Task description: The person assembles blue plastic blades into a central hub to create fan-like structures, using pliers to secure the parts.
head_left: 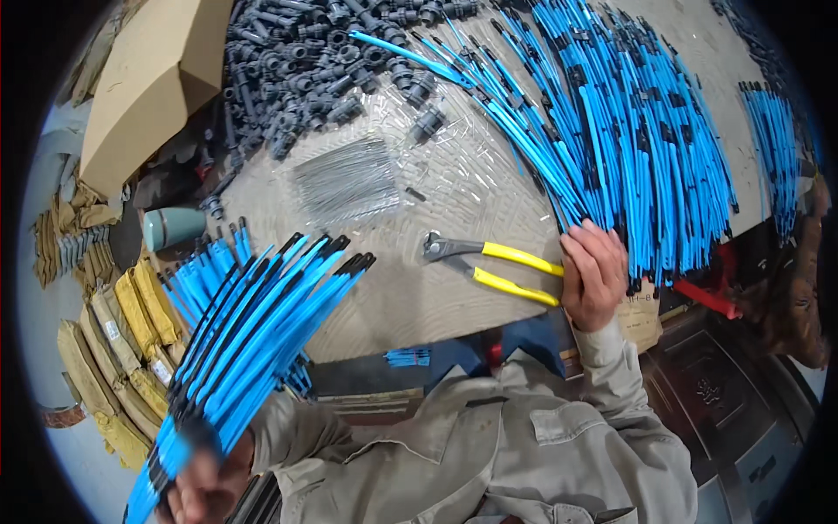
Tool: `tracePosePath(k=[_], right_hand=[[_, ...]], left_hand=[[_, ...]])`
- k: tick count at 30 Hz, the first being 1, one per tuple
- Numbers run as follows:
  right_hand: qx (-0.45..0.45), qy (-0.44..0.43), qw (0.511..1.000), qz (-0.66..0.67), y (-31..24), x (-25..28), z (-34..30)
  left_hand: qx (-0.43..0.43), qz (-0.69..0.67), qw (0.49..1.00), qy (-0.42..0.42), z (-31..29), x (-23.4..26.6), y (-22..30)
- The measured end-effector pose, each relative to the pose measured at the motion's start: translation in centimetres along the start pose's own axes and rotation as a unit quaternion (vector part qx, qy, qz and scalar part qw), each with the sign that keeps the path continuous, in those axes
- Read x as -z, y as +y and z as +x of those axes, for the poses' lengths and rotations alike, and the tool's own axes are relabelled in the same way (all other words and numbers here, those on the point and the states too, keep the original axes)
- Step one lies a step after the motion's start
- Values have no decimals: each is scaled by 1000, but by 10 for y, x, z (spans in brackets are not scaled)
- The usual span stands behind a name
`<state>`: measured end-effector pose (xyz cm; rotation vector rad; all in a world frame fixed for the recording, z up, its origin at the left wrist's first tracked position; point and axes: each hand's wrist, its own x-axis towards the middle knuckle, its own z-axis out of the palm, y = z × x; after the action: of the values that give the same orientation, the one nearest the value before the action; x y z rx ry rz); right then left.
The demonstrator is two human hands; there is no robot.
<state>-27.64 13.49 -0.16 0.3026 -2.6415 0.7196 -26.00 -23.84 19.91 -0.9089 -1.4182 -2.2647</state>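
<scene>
The left hand point(209, 489) is at the bottom left of the frame. Its fingers are wrapped around a big bunch of blue strips point(266, 345) with black ends. The bunch leans, low end at the bottom left, and its tops spread like a fan toward the middle.

The right hand point(595, 271) is right of the middle, by the bottom edge of a big pile of blue strips point(650, 157). Its fingers are bent a little and close together. I cannot tell if they pinch a strip, because the palm is hidden. The pliers point(519, 254) lie on the table point(375, 310), with yellow handles apart and their ends right by these fingers.

The step in hand looks like handling the strips a bunch at a time. To do it well, I think the left hand should hold firmly but not squash, since so many thin strips could slip out. Keeping the black ends level would make the bunch neater. The right hand should pick from the edge of the pile, so the rest does not slide. It should mind the pliers, and stay away from the thin clear sticks point(345, 182) above the middle, which could roll.
</scene>
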Motion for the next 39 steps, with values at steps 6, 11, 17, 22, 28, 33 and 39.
tracePosePath(k=[6,11,17,22,28,33,39], right_hand=[[4,21,1000,-10,4,-1,-4],[23,51,998,2,7,-3,-9],[78,136,988,-2,11,-12,-14],[94,173,979,-49,-17,4,-14],[81,30,960,-267,-5,-12,59],[68,-8,956,-285,10,-28,70],[-123,-13,991,57,22,0,88]], left_hand=[[1,-19,1000,6,-38,-3,1],[81,4,997,7,-58,-29,30],[129,-14,991,32,-112,-89,41],[227,154,958,83,-164,-138,0],[292,-8,933,211,-226,-169,-26],[261,-1,934,246,-261,-174,-5],[272,19,911,310,-291,-162,7]])
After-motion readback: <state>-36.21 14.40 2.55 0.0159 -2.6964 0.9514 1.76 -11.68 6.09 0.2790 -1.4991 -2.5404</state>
